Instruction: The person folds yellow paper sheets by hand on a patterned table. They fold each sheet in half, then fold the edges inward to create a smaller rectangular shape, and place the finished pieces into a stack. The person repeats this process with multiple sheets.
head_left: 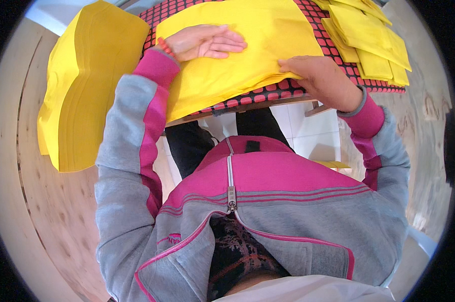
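Note:
A large sheet of yellow fabric point(257, 30) lies across the table in front of me, its near edge showing more than one layer. Over its left part rests my left hand point(210, 43), fingers stretched out and the palm partly turned up, holding nothing. A red bracelet point(165, 47) circles that wrist. My right hand point(320, 78) is at the fabric's near right edge, thumb on top and the other fingers curled beneath, gripping the edge. Some of those fingers are hidden under the hand.
A red and black checked cloth point(268, 92) covers the table. Folded yellow fabric pieces point(373, 43) are stacked at the right. On the left, a big pile of yellow fabric point(86, 90) hangs down beside the wooden surface point(56, 206). White floor tiles point(313, 121) show below the table.

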{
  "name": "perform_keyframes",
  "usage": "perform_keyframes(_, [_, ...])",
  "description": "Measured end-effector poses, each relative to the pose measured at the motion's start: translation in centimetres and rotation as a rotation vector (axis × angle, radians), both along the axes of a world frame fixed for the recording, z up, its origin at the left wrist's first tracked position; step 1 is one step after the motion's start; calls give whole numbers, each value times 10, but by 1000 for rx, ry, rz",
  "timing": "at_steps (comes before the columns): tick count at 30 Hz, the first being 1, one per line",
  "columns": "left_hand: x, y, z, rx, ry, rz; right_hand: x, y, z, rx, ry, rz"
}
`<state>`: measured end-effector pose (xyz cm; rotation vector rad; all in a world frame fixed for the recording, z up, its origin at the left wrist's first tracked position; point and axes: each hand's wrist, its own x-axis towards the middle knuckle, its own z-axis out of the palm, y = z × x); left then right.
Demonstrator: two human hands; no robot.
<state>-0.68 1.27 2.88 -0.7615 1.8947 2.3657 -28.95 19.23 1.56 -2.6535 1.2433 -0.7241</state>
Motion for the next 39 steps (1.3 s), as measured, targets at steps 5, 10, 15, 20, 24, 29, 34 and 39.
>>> perform_keyframes(5, [56,0,-7,-159,-13,-7,-9,-40,28,226,120,174])
perform_keyframes(10, [119,36,-7,-126,124,178,-16,-88,44,602,195,11])
perform_keyframes(15, [147,63,-23,-108,346,571,-1,-129,67,1184,298,-114])
perform_keyframes(20, [145,75,-32,-391,101,659,-10,-126,58,1037,276,-241])
perform_keyframes(24, [140,72,-32,-480,-60,733,-23,-116,35,816,108,-315])
perform_keyframes(29, [127,63,-36,-494,35,803,-41,-108,26,665,97,-269])
perform_keyframes(34, [118,60,-35,-541,21,806,-65,-65,9,145,-85,-201])
perform_keyframes(39, [114,63,-34,-619,-7,832,-62,-41,-28,209,-468,-505])
